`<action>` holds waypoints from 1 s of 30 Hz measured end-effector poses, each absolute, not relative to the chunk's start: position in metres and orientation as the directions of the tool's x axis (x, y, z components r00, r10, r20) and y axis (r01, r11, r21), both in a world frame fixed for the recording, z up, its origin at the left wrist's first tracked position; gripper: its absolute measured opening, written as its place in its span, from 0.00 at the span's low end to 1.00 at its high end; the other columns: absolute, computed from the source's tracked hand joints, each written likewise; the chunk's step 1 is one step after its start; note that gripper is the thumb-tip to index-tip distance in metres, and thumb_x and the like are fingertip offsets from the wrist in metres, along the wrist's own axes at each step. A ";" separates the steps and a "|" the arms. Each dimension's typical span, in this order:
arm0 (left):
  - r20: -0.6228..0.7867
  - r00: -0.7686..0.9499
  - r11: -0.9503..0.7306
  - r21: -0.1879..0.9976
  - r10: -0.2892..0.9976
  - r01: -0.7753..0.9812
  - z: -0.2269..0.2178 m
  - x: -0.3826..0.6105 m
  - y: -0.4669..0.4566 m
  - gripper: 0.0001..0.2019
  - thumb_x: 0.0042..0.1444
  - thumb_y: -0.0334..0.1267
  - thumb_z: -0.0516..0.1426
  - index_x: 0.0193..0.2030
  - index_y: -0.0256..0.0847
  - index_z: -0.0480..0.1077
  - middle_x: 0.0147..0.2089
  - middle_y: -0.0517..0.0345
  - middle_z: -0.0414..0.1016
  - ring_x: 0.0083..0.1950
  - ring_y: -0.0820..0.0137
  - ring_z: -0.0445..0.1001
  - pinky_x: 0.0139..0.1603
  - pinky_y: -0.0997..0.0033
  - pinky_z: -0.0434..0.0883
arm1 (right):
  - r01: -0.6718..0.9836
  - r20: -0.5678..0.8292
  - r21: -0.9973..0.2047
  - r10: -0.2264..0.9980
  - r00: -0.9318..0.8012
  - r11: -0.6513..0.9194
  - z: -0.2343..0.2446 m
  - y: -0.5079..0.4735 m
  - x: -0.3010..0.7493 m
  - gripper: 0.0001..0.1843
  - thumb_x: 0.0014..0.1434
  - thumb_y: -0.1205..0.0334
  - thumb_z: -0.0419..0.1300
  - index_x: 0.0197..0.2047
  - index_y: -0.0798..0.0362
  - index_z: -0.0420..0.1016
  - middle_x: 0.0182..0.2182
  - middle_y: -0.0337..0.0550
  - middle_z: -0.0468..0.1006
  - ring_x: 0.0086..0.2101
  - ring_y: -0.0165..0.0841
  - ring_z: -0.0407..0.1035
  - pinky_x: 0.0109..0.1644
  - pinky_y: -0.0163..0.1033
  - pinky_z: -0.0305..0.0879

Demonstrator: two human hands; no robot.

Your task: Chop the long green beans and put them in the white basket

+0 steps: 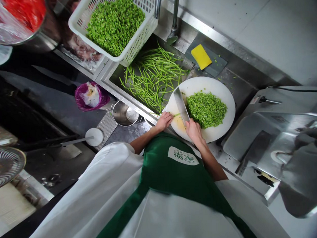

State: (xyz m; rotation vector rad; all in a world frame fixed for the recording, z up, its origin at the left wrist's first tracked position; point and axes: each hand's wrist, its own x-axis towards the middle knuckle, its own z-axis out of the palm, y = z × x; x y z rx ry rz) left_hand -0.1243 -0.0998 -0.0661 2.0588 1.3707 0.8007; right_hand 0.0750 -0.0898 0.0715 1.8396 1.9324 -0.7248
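Note:
On a round white cutting board (pixel 225 92), my right hand (pixel 194 131) grips the handle of a cleaver (pixel 181 106). Its broad blade stands between my left hand and a pile of chopped green pieces (pixel 207 108). My left hand (pixel 164 121) is closed on thin green stalks (pixel 176 115) at the board's near left edge, with their ends close to the blade. Many long stalks (pixel 154 77) of the same sort lie loose in the sink basin (pixel 115 73) left of the board.
A white plastic basket (pixel 135 50) full of chopped green pieces (pixel 115 25) rests over the basin's far left end. Behind the board is a yellow sponge (pixel 201 56). A faucet (pixel 173 35) rises at the back. Below stand a steel pot (pixel 124 113) and purple bag (pixel 81 97).

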 end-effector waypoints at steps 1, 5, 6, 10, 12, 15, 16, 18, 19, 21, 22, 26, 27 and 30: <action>0.182 0.330 -0.356 0.708 0.926 0.610 -0.067 -0.121 -0.097 0.20 0.74 0.45 0.45 0.49 0.41 0.77 0.45 0.46 0.77 0.48 0.60 0.71 0.54 0.52 0.70 | 0.995 -0.594 -0.098 0.802 -0.064 0.006 0.072 -0.091 0.081 0.20 0.76 0.58 0.44 0.57 0.59 0.71 0.46 0.61 0.81 0.47 0.45 0.77 0.50 0.41 0.65; 0.202 0.401 -0.420 0.691 0.894 0.589 -0.067 -0.109 -0.087 0.20 0.74 0.45 0.45 0.47 0.42 0.77 0.44 0.48 0.77 0.49 0.61 0.70 0.55 0.54 0.69 | 0.998 -0.567 -0.066 0.823 -0.025 -0.015 0.077 -0.097 0.093 0.22 0.76 0.57 0.43 0.58 0.61 0.71 0.45 0.62 0.81 0.47 0.45 0.77 0.50 0.41 0.64; 0.209 0.388 -0.417 0.686 0.898 0.596 -0.067 -0.108 -0.086 0.19 0.74 0.46 0.46 0.46 0.42 0.77 0.45 0.48 0.76 0.50 0.61 0.70 0.56 0.54 0.69 | 0.997 -0.556 -0.071 0.831 -0.029 -0.012 0.078 -0.098 0.092 0.22 0.76 0.57 0.42 0.58 0.61 0.70 0.45 0.62 0.81 0.47 0.45 0.77 0.50 0.41 0.64; 0.188 0.274 -0.327 0.680 0.943 0.656 -0.065 -0.115 -0.093 0.19 0.73 0.48 0.48 0.45 0.41 0.77 0.44 0.47 0.75 0.49 0.60 0.69 0.53 0.53 0.68 | 0.995 -0.546 -0.096 0.837 -0.045 -0.009 0.076 -0.098 0.081 0.21 0.76 0.58 0.42 0.59 0.61 0.70 0.45 0.62 0.81 0.46 0.45 0.77 0.50 0.41 0.65; 0.169 0.266 -0.309 0.674 0.949 0.671 -0.065 -0.119 -0.098 0.19 0.73 0.47 0.47 0.44 0.41 0.77 0.42 0.47 0.75 0.47 0.60 0.69 0.51 0.53 0.67 | 0.995 -0.565 -0.096 0.824 -0.045 -0.011 0.076 -0.097 0.080 0.21 0.76 0.59 0.43 0.58 0.61 0.70 0.46 0.62 0.81 0.47 0.44 0.77 0.50 0.41 0.65; 0.169 0.284 -0.322 0.663 0.944 0.676 -0.065 -0.120 -0.101 0.20 0.73 0.47 0.47 0.45 0.41 0.77 0.42 0.47 0.76 0.46 0.60 0.68 0.51 0.54 0.67 | 0.996 -0.566 -0.088 0.823 -0.056 0.007 0.079 -0.096 0.081 0.21 0.76 0.59 0.43 0.58 0.60 0.70 0.45 0.62 0.82 0.47 0.44 0.77 0.50 0.41 0.65; 0.171 0.286 -0.325 0.663 0.943 0.675 -0.065 -0.119 -0.101 0.20 0.73 0.47 0.47 0.45 0.41 0.77 0.42 0.47 0.76 0.46 0.59 0.68 0.51 0.53 0.66 | 0.996 -0.557 -0.086 0.829 -0.058 0.012 0.080 -0.096 0.081 0.22 0.76 0.58 0.42 0.59 0.60 0.70 0.45 0.62 0.82 0.46 0.45 0.77 0.50 0.41 0.65; 0.171 0.285 -0.324 0.665 0.943 0.673 -0.065 -0.117 -0.100 0.21 0.73 0.48 0.46 0.45 0.41 0.78 0.42 0.46 0.76 0.46 0.59 0.68 0.51 0.53 0.66 | 0.997 -0.543 -0.081 0.837 -0.059 0.017 0.081 -0.097 0.080 0.23 0.76 0.57 0.40 0.60 0.61 0.69 0.45 0.62 0.82 0.46 0.44 0.78 0.50 0.41 0.65; 0.170 0.279 -0.319 0.666 0.945 0.675 -0.064 -0.116 -0.099 0.21 0.73 0.48 0.46 0.45 0.41 0.78 0.42 0.46 0.76 0.46 0.59 0.68 0.51 0.53 0.66 | 0.997 -0.548 -0.079 0.834 -0.060 0.020 0.081 -0.097 0.079 0.23 0.76 0.57 0.40 0.60 0.61 0.69 0.46 0.62 0.82 0.46 0.44 0.78 0.50 0.40 0.65; 0.168 0.267 -0.309 0.664 0.949 0.681 -0.065 -0.115 -0.098 0.21 0.74 0.48 0.46 0.45 0.42 0.78 0.42 0.46 0.76 0.46 0.59 0.68 0.50 0.53 0.66 | 0.997 -0.568 -0.076 0.820 -0.068 0.030 0.080 -0.098 0.078 0.22 0.76 0.58 0.41 0.59 0.60 0.70 0.46 0.62 0.82 0.46 0.44 0.78 0.49 0.40 0.65; 0.167 0.265 -0.307 0.661 0.950 0.684 -0.065 -0.115 -0.098 0.21 0.74 0.48 0.46 0.46 0.42 0.78 0.42 0.46 0.76 0.46 0.59 0.68 0.50 0.53 0.66 | 0.996 -0.578 -0.076 0.813 -0.074 0.037 0.079 -0.098 0.078 0.21 0.76 0.58 0.42 0.58 0.60 0.70 0.46 0.62 0.82 0.46 0.45 0.78 0.49 0.40 0.65; 0.174 0.272 -0.318 0.649 0.947 0.691 -0.070 -0.114 -0.098 0.20 0.73 0.48 0.47 0.47 0.42 0.78 0.43 0.47 0.76 0.47 0.59 0.69 0.50 0.54 0.65 | 0.997 -0.564 -0.065 0.822 -0.079 0.051 0.079 -0.101 0.080 0.22 0.77 0.57 0.41 0.59 0.61 0.69 0.45 0.62 0.82 0.46 0.44 0.78 0.49 0.40 0.65; 0.178 0.271 -0.320 0.648 0.946 0.691 -0.071 -0.114 -0.098 0.20 0.73 0.47 0.47 0.47 0.42 0.78 0.43 0.47 0.76 0.47 0.59 0.69 0.50 0.54 0.65 | 0.996 -0.566 -0.064 0.820 -0.084 0.058 0.079 -0.103 0.080 0.23 0.77 0.57 0.41 0.60 0.61 0.69 0.45 0.62 0.82 0.46 0.44 0.78 0.49 0.40 0.65; 0.177 0.266 -0.315 0.649 0.948 0.692 -0.072 -0.112 -0.098 0.19 0.73 0.47 0.48 0.48 0.42 0.78 0.43 0.47 0.77 0.47 0.59 0.69 0.50 0.54 0.64 | 0.995 -0.592 -0.061 0.799 -0.100 0.079 0.080 -0.107 0.082 0.21 0.77 0.58 0.42 0.59 0.60 0.69 0.45 0.60 0.82 0.46 0.44 0.78 0.48 0.40 0.65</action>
